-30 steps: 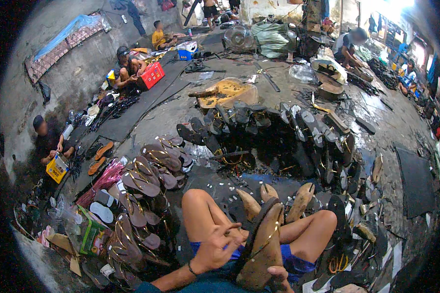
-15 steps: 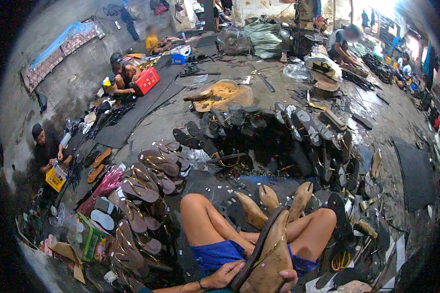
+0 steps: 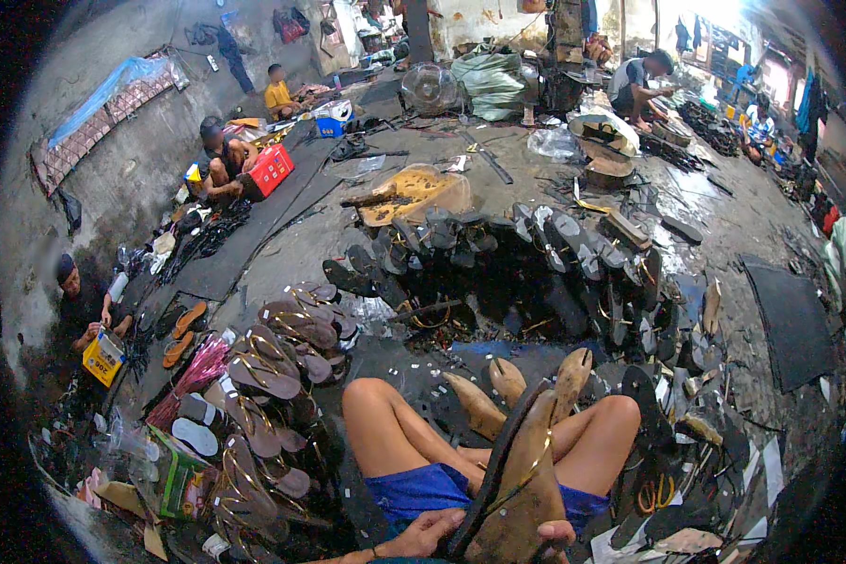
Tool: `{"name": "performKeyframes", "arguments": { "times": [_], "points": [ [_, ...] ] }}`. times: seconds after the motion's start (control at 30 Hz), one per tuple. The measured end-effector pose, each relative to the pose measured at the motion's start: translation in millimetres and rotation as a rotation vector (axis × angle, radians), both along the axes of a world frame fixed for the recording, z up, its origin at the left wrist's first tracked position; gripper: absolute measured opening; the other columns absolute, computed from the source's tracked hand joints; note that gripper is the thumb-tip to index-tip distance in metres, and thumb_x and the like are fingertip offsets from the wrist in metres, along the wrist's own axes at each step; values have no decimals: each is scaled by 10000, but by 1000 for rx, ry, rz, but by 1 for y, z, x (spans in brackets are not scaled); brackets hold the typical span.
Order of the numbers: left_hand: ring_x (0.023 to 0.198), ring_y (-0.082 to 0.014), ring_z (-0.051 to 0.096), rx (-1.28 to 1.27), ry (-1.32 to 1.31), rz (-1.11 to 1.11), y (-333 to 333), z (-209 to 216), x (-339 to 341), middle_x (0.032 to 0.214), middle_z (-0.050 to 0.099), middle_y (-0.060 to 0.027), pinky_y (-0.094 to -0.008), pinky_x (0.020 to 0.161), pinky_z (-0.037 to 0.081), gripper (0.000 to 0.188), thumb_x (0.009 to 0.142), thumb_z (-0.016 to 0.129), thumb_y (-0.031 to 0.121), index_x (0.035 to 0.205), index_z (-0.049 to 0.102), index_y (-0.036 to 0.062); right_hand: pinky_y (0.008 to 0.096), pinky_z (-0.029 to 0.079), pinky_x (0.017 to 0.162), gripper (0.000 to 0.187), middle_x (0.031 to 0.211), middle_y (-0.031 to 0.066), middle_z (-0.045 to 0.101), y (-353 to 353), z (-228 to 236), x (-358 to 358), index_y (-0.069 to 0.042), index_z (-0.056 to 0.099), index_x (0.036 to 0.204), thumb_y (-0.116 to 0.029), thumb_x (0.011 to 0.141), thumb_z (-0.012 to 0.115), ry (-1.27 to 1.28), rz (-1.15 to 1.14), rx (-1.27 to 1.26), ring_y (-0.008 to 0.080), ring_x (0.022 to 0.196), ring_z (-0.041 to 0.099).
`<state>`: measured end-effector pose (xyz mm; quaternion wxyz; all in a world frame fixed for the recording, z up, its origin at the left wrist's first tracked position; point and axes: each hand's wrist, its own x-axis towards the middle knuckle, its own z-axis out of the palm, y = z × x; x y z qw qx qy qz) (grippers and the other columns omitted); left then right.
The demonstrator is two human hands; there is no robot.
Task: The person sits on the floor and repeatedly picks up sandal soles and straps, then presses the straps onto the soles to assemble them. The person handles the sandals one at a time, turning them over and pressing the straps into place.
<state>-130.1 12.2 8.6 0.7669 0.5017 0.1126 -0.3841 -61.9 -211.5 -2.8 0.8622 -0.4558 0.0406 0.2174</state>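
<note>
At the bottom centre of the frame, a brown wooden last (image 3: 520, 524) stands tilted, toe end up, with a dark sole (image 3: 492, 475) lying along its left side and a thin gold strap (image 3: 526, 477) crossing its face. The right hand (image 3: 556, 533) has its fingers bent around the last's lower right edge, holding it; most of that hand is cut off by the frame. The left hand (image 3: 430, 532) is half curled at the sole's lower left edge, its fingertips seeming to touch it; whether it grips cannot be told.

Just beyond, between the bent knees and above the blue shorts (image 3: 421, 493), more wooden lasts (image 3: 476, 406) point upward. Left of centre, brown sandals (image 3: 265, 378) with gold straps stand in crowded rows, with pink strands (image 3: 190, 381) beside them and a green box (image 3: 180, 487) at lower left. Dark sandals (image 3: 566, 230) curve around a dark area in the middle of the frame, and a yellowish tray (image 3: 432, 195) lies above them. At right lies a black sheet (image 3: 788, 320).

Farther out, a person at far left handles a yellow box (image 3: 103, 359); another, at upper left, sits by a red crate (image 3: 271, 171). A fan (image 3: 430, 90) stands at top centre.
</note>
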Motion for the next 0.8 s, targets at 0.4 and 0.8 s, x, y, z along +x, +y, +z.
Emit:
{"name": "performKeyframes", "arguments": {
  "times": [0.4, 0.8],
  "points": [
    [1299, -202, 381, 249, -381, -159, 17, 26, 74, 1408, 417, -115, -333, 1087, 298, 671, 926, 589, 205, 1474, 254, 10, 374, 374, 1034, 967, 1364, 128, 444, 20, -9, -6, -8, 207, 1463, -233, 724, 789, 11, -12, -251, 259, 1235, 450],
    [1226, -214, 455, 477, -374, 71, 9, -52, 25, 1298, 502, -136, -336, 1070, 319, 599, 788, 566, 47, 1358, 398, -33, 361, 401, 1015, 885, 1184, 168, 532, 65, -85, -36, 84, 197, 1359, -128, 711, 762, 28, 23, -535, 251, 1117, 525]
  ]
}}
